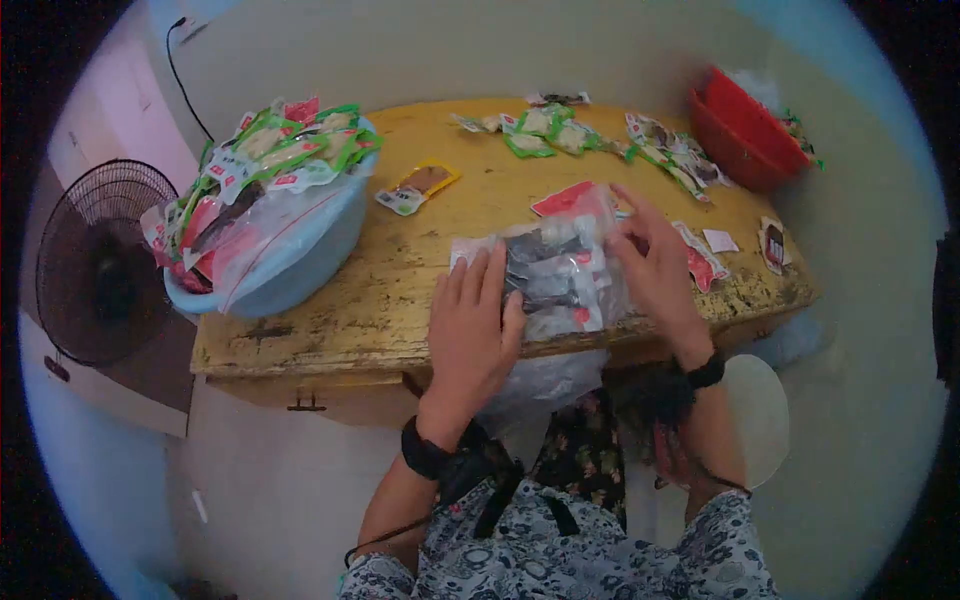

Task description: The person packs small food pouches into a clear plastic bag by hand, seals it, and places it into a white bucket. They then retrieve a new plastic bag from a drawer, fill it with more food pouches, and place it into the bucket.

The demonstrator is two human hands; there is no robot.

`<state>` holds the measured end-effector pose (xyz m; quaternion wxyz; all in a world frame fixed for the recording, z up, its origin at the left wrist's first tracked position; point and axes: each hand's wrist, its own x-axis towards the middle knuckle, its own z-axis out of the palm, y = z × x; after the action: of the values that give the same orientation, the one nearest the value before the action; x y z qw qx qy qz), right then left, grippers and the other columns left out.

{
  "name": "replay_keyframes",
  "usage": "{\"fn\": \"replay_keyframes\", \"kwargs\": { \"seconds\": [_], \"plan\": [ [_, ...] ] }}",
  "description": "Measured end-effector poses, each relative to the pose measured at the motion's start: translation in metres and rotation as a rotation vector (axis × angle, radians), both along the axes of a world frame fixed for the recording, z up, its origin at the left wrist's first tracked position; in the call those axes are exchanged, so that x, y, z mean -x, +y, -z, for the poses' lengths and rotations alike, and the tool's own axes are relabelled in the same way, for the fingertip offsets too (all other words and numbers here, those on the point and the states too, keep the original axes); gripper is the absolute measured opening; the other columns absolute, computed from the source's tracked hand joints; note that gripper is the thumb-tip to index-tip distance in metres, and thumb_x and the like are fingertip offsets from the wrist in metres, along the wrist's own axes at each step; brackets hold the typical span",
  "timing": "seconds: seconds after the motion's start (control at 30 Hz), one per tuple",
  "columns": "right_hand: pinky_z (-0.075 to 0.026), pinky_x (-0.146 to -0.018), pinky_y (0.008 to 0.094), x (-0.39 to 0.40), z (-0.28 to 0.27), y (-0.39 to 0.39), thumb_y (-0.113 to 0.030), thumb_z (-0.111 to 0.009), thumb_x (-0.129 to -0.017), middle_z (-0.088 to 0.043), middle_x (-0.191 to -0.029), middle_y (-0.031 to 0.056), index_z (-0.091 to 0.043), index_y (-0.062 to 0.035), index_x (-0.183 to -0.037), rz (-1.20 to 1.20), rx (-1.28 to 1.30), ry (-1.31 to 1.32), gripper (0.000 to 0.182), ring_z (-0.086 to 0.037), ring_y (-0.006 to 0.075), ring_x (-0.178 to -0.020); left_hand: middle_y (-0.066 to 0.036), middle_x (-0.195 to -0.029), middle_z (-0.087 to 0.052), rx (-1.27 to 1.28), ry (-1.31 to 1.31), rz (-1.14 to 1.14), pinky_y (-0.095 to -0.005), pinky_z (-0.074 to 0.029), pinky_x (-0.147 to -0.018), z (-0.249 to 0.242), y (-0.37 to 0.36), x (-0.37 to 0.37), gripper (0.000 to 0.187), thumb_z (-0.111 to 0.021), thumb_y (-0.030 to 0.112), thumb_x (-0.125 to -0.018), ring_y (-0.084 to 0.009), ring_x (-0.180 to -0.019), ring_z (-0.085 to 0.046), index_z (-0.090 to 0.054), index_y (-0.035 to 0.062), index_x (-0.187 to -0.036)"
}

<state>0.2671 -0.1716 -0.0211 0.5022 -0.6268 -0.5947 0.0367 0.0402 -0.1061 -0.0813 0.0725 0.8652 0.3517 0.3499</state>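
A clear plastic bag (610, 285) lies at the table's front edge, with part of it hanging over. Inside it are several small sealed food packets (545, 270) with dark contents and white-and-red ends. My left hand (475, 315) rests flat on the bag's left side, fingers stretched out. My right hand (655, 265) is at the bag's right edge, its fingers bent around the plastic; the exact fingertip contact is hard to see. Just behind the bag is a red packet (562, 198), partly covered by the plastic.
A blue basin (335, 240) heaped with packets stands on the left of the worn yellow table (320, 335). Loose green-edged packets (545, 130) lie at the back, a yellow-edged packet (430, 180) nearer. A red basin (745, 130) is at back right. A fan (105, 260) stands left.
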Motion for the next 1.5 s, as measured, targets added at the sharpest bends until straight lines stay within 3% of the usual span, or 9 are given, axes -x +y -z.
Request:
{"fn": "replay_keyframes", "kwargs": {
  "seconds": [0.2, 0.33, 0.47, 0.7, 0.87, 1.0, 1.2, 1.27, 1.5],
  "plan": [
    [-0.053, -0.078, 0.0329, 0.013, -0.088, 0.042, -0.012, -0.064, -0.095, -0.065, -0.085, 0.0073, -0.054, -0.0179, -0.145, -0.178, -0.012, -0.295, 0.051, -0.063, 0.0157, -0.08, -0.025, -0.152, -0.044, 0.319, -0.413, 0.127, -0.0447, -0.036, -0.115, -0.014, -0.001, 0.012, 0.067, -0.056, 0.023, -0.101, -0.0401, -0.136, -0.047, -0.027, 0.001, -0.157],
    [-0.052, -0.079, 0.0284, 0.035, -0.136, 0.047, -0.006, -0.063, -0.096, -0.065, -0.088, 0.0025, -0.055, -0.0135, -0.145, -0.36, -0.037, -0.295, 0.05, -0.061, 0.0106, -0.082, -0.028, -0.15, -0.044, 0.127, -0.505, 0.116, -0.0431, -0.037, -0.113, -0.003, 0.009, 0.022, 0.078, -0.066, 0.018, -0.095, -0.0401, -0.138, -0.046, -0.023, -0.0027, -0.157],
    [-0.052, -0.084, 0.0279, 0.023, -0.139, 0.059, -0.003, -0.063, -0.096, -0.067, -0.094, 0.0021, -0.056, -0.0112, -0.144, -0.46, 0.008, -0.529, 0.049, -0.062, 0.0093, -0.087, -0.032, -0.146, -0.046, 0.111, -0.578, 0.128, -0.0447, -0.038, -0.112, -0.009, 0.012, 0.029, 0.09, -0.076, 0.016, -0.087, -0.0424, -0.136, -0.046, -0.021, -0.0068, -0.155],
    [-0.052, -0.085, 0.03, 0.034, -0.146, 0.048, -0.003, -0.062, -0.097, -0.068, -0.098, 0.003, -0.057, -0.0115, -0.143, -0.557, -0.029, -0.42, 0.048, -0.066, 0.013, -0.094, -0.029, -0.145, -0.047, 0.199, -0.671, 0.297, -0.042, -0.036, -0.114, -0.064, 0.038, 0.023, 0.115, -0.086, 0.021, -0.077, -0.0343, -0.14, -0.044, -0.009, -0.0011, -0.16],
    [-0.054, -0.087, 0.0356, 0.036, -0.147, 0.05, -0.01, -0.063, -0.096, -0.071, -0.102, 0.0046, -0.06, -0.0222, -0.14, -0.565, -0.136, -0.625, 0.047, -0.066, 0.0206, -0.102, -0.019, -0.135, -0.058, 0.456, -0.653, 0.508, -0.0405, -0.043, -0.109, -0.085, 0.055, 0.021, 0.092, -0.086, 0.019, -0.076, -0.0258, -0.128, -0.055, -0.035, -0.0015, -0.15],
    [-0.053, -0.093, 0.0386, 0.039, -0.137, 0.036, -0.01, -0.068, -0.091, -0.069, -0.117, 0.0074, -0.061, -0.0168, -0.138, -0.449, -0.099, -0.498, 0.048, -0.063, 0.0238, -0.11, -0.01, -0.123, -0.066, 0.621, -0.617, 0.544, -0.0374, -0.049, -0.101, -0.082, 0.051, 0.024, 0.062, -0.085, 0.017, -0.078, -0.0197, -0.113, -0.063, -0.056, -0.0003, -0.131],
    [-0.052, -0.096, 0.0356, 0.015, -0.076, 0.027, -0.012, -0.08, -0.082, -0.065, -0.126, 0.0074, -0.048, -0.0101, -0.147, -0.47, -0.151, 0.163, 0.073, -0.064, 0.0168, -0.105, -0.006, -0.118, -0.07, 0.717, -0.735, 0.546, -0.034, -0.052, -0.095, -0.064, 0.051, 0.026, 0.044, -0.078, 0.011, -0.087, -0.0183, -0.108, -0.066, -0.063, 0.0008, -0.127],
    [-0.05, -0.097, 0.0351, 0.013, -0.052, 0.019, -0.007, -0.079, -0.082, -0.063, -0.125, 0.0072, -0.041, -0.0056, -0.152, -0.492, 0.068, 0.182, 0.08, -0.062, 0.014, -0.104, -0.007, -0.119, -0.069, 0.698, -0.768, 0.566, -0.0325, -0.052, -0.094, -0.059, 0.053, 0.023, 0.044, -0.077, 0.009, -0.088, -0.0164, -0.108, -0.065, -0.061, -0.002, -0.127],
    [-0.053, -0.084, 0.0305, 0.018, -0.035, 0.017, -0.012, -0.083, -0.079, -0.062, -0.101, 0.0006, -0.044, -0.0137, -0.151, -0.399, 0.041, 0.293, 0.082, -0.061, 0.0123, -0.091, -0.009, -0.124, -0.067, 0.677, -0.723, 0.537, -0.0339, -0.05, -0.098, -0.057, 0.046, 0.015, 0.053, -0.078, 0.007, -0.087, -0.0162, -0.113, -0.063, -0.056, -0.0032, -0.134]
  ]
}}
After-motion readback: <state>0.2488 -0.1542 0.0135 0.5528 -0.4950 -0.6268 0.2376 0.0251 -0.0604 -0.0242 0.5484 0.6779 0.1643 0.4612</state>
